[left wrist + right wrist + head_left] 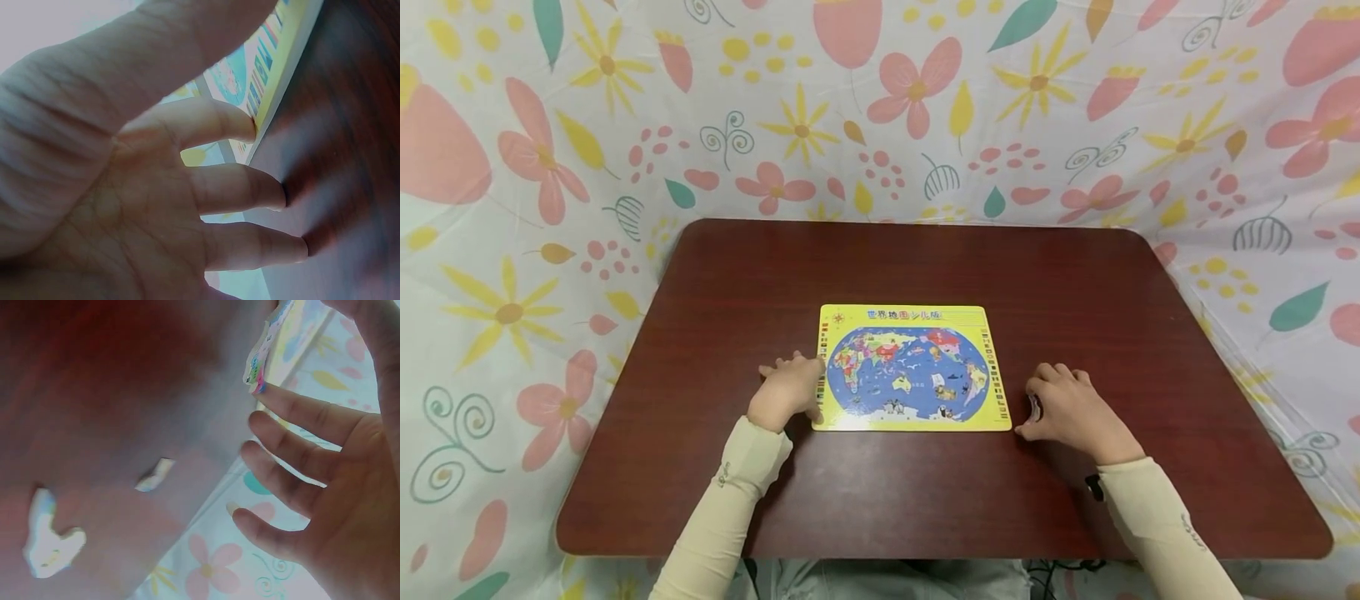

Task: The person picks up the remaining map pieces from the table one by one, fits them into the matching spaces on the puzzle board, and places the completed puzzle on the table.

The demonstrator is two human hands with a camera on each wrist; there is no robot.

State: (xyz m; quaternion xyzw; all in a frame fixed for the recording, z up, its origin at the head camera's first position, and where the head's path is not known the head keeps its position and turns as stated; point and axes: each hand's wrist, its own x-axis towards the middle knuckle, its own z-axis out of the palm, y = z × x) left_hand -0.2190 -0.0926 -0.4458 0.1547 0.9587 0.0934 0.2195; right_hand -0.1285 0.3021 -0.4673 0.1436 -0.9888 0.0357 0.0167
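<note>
A yellow-bordered world map puzzle board (917,424) lies flat on the table, its blue map filled with coloured countries and small animals. My left hand (788,392) rests at the board's left edge. In the left wrist view its fingers (234,187) reach out rather straight, the index fingertip right at the board's side. To the right of the board, my right hand (1071,410) pinches a puzzle piece (258,365) between thumb and index finger. This piece (1036,408) is mostly covered by the hand in the head view; the other fingers spread loosely.
Two loose puzzle pieces show on the table in the right wrist view: a larger curved one (50,547) and a small one (155,475). The dark red-brown table (895,267) has rounded corners. A flower-patterned curtain (865,108) hangs behind it and at both sides.
</note>
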